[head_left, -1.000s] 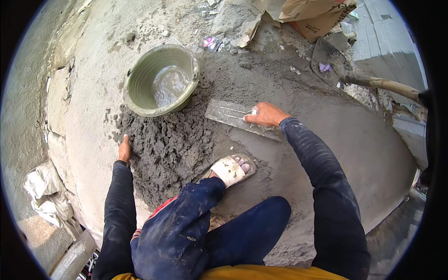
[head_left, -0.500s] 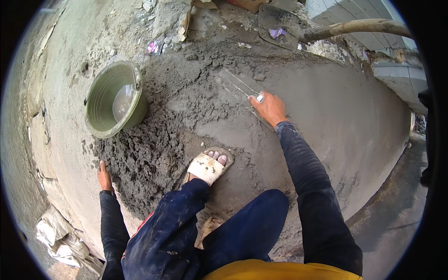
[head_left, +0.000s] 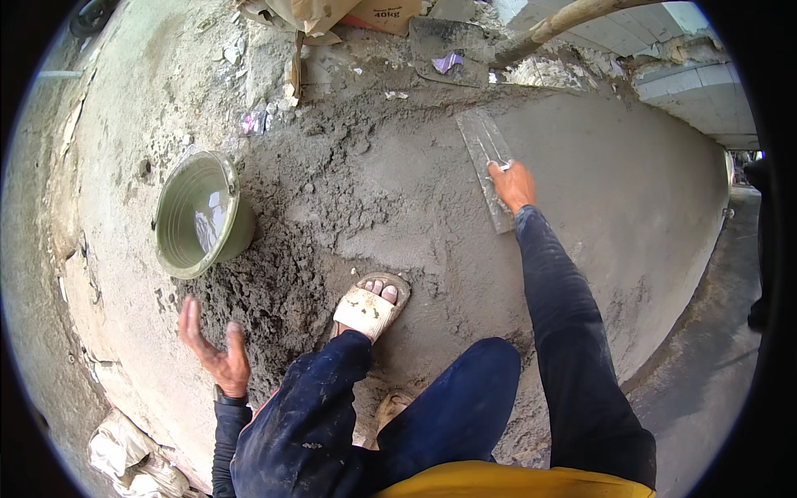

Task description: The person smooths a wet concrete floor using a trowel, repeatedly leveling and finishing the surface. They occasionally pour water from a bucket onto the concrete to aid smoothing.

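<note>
My right hand [head_left: 515, 184] grips the handle of a long flat plastering trowel [head_left: 484, 141]. The blade lies on wet grey mortar, with smooth mortar [head_left: 623, 183] to its right and rougher mortar [head_left: 374, 199] to its left. Over on the left, my left hand [head_left: 217, 349] is raised with its fingers spread and nothing in it. It is nearest to a heap of dark, crumbly mortar [head_left: 274, 282]. Just beyond that hand stands a green bucket [head_left: 168, 249], tilted a little in view, with water [head_left: 207, 220] inside.
My sandalled foot [head_left: 365, 307] rests on the mortar between my hands. A shovel [head_left: 452, 46] with a wooden handle lies at the far side, near pale blocks [head_left: 689, 91]. Torn paper sacks [head_left: 315, 15] lie at the top, and whitish sacks [head_left: 124, 448] at the lower left.
My right hand has moved the trowel to the right, and its blade now shows flat and broad. My left hand has come up off the heap's edge, fingers spreading.
</note>
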Available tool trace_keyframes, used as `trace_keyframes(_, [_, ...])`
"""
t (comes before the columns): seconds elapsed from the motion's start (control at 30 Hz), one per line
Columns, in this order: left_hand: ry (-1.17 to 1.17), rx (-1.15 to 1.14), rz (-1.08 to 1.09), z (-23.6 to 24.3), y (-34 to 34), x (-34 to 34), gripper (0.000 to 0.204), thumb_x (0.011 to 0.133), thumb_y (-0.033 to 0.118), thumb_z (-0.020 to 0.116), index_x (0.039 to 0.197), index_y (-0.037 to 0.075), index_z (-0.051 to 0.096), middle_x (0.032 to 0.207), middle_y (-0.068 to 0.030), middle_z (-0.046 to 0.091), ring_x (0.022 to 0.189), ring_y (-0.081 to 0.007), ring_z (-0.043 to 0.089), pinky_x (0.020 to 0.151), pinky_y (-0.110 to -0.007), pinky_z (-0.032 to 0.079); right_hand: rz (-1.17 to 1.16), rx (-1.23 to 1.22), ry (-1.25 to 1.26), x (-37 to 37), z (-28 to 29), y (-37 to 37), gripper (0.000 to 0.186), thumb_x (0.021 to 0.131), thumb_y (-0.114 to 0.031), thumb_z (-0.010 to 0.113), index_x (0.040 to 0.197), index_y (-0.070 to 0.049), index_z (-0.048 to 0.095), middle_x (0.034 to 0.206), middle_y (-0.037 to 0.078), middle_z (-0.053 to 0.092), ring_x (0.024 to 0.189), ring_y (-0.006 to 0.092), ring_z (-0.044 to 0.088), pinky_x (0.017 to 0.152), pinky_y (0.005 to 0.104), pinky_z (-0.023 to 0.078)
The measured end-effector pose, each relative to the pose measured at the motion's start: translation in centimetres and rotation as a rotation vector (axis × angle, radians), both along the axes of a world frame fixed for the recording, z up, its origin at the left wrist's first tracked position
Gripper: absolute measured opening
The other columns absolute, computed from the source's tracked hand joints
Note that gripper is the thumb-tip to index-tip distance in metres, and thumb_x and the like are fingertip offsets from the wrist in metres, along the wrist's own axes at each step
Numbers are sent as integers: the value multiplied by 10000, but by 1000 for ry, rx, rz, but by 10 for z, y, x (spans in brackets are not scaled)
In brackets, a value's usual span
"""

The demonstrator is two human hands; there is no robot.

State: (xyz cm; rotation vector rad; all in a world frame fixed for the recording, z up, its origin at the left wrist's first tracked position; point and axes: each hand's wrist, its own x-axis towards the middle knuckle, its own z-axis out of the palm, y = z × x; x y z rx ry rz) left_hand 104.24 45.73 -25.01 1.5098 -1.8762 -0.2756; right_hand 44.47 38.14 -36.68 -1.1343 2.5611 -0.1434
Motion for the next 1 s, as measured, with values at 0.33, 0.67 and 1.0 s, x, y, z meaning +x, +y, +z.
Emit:
trace_keyframes(0.33, [327, 1898, -734, -95, 6, -141, 391, 969, 443, 718, 1101, 76, 740, 945, -47, 762, 766, -94, 708, 586, -251, 501, 341, 96, -442, 214, -8, -19, 643, 958, -516, 627, 1220, 68, 686, 1140, 311, 722, 1066, 433, 722, 940, 497, 557])
trace_keyframes(0.67, [366, 1964, -611, -123, 10, -148, 458, 1020, 483, 617, 1183, 59, 679, 900, -121, 802, 617, -158, 744, 430, -222, 433, 265, 72, -410, 59, 17, -25, 716, 911, -505, 657, 1266, 116, 656, 1174, 289, 727, 1066, 396, 715, 992, 467, 520])
trace_keyframes(1.0, [339, 1977, -541, -123, 11, -154, 525, 1004, 484, 632, 1252, 25, 694, 936, -146, 806, 613, -185, 748, 430, -239, 450, 506, 167, -464, 199, -1, -32, 648, 987, -518, 613, 1262, 66, 652, 1106, 249, 748, 912, 353, 754, 876, 476, 592])
